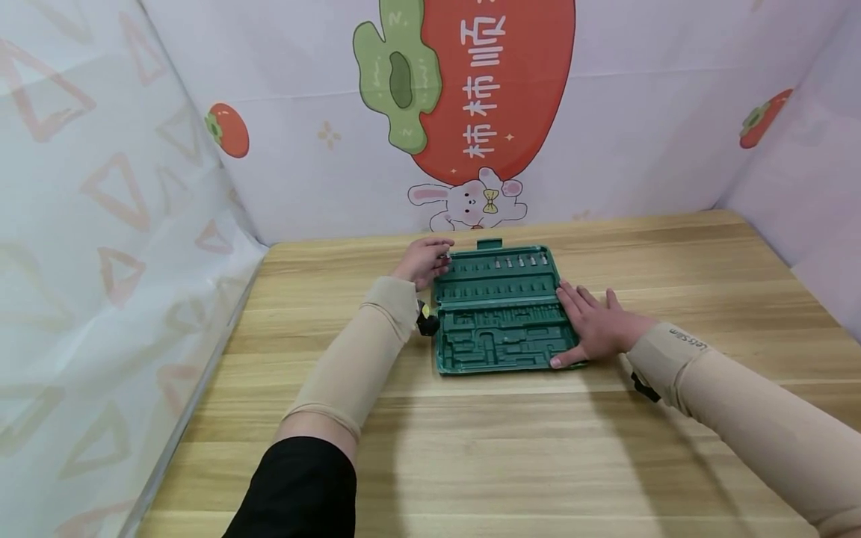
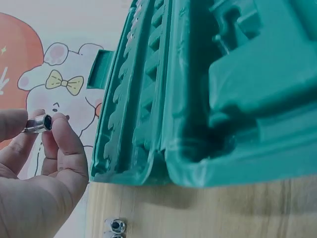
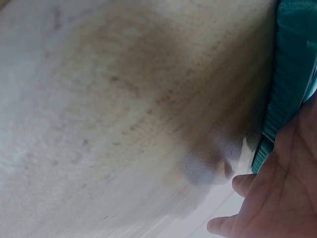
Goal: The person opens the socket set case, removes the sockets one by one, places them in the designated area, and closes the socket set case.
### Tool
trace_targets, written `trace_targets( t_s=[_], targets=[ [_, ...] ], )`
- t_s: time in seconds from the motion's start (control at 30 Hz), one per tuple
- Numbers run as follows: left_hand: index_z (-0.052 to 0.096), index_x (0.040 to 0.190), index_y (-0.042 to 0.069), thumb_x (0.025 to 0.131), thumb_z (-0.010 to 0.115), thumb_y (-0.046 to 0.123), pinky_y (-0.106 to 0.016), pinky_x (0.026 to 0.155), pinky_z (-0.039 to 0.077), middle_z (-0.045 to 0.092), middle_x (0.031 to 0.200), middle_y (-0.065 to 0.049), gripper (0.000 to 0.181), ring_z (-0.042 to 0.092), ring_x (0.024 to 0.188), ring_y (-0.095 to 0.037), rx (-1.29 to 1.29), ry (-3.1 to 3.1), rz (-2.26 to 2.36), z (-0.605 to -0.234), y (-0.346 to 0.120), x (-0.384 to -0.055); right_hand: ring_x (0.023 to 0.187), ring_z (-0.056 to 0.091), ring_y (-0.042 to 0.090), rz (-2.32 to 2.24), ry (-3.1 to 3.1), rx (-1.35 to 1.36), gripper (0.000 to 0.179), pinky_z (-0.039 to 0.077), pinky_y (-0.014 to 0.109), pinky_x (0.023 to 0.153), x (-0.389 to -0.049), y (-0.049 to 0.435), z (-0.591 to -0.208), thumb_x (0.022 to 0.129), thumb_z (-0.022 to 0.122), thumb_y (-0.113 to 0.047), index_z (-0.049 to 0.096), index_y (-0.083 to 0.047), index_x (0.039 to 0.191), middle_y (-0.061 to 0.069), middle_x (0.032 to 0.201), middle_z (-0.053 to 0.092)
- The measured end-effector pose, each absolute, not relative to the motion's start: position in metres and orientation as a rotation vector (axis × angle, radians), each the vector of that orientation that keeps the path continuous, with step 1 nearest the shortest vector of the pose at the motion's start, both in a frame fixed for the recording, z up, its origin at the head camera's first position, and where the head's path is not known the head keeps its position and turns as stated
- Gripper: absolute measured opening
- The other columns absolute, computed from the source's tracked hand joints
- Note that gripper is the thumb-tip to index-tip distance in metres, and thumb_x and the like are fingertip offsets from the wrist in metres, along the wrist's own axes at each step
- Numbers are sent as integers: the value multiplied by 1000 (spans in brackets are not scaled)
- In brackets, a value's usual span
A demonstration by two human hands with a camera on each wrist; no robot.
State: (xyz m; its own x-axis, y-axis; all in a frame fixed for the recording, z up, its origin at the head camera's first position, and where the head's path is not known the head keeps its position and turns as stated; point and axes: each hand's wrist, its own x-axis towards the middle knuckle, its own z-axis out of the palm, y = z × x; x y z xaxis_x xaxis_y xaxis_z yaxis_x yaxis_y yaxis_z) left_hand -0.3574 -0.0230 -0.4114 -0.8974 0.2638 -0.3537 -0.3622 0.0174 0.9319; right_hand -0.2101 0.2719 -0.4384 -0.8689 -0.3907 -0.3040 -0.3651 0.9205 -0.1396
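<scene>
A green plastic socket-set case (image 1: 498, 302) lies unfolded on the table, its molded slots mostly bare. Several small metal sockets (image 1: 521, 261) stand in the right part of its far row. My left hand (image 1: 422, 261) is at the case's far left corner. Between its thumb and fingers it pinches a shiny metal socket (image 2: 38, 124), whose hollow end faces the case in the left wrist view. Along the case's right edge rests my right hand (image 1: 599, 325), fingers extended and thumb at the near corner. In the right wrist view its palm is beside the green side wall (image 3: 292, 64).
Two more metal sockets (image 2: 117, 226) lie on the wooden table (image 1: 484, 448) left of the case. A latch tab (image 1: 489, 243) sticks out from the far edge. Behind the table hangs a printed cloth (image 1: 303, 172), and another cloth (image 1: 121, 299) borders the left side.
</scene>
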Motion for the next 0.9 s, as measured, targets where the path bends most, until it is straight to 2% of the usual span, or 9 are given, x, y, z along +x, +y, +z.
trace_targets(
  t_s=[0.23,0.47,0.53,0.73,0.9],
  targets=[
    [53,135,0,103,47,12,-29,82,47,46,137,-22,35,53,113,-29,-141,1900,1926,-411,-34,-360,139,10,51,-118,2744,-555,132,4,76,100,-210,272,-438,69,52,-86,7,10,150,27,157,1],
    [44,139,-2,103,46,8,-40,98,44,46,137,-23,38,57,98,-26,-214,1855,2019,-413,-50,-360,139,10,51,-116,2746,-551,133,4,76,100,-211,273,-440,69,51,-86,7,9,150,26,157,0],
    [44,139,-1,102,46,7,-40,98,43,48,135,-24,38,58,96,-26,-237,1848,2036,-415,-54,-360,139,10,51,-119,2748,-553,133,4,76,100,-211,273,-441,69,51,-87,6,9,150,27,157,1],
    [45,140,-1,102,45,5,-33,89,48,50,134,-24,38,57,105,-29,-244,1873,2025,-417,-62,-362,139,10,51,-118,2755,-551,134,4,76,99,-212,274,-442,68,50,-87,7,9,150,26,157,1],
    [46,140,-1,101,46,3,-33,95,47,48,135,-25,39,54,118,-33,-255,1865,2037,-418,-65,-363,139,10,51,-123,2750,-557,133,5,77,99,-213,273,-441,69,52,-86,7,10,149,27,157,1]
  ],
)
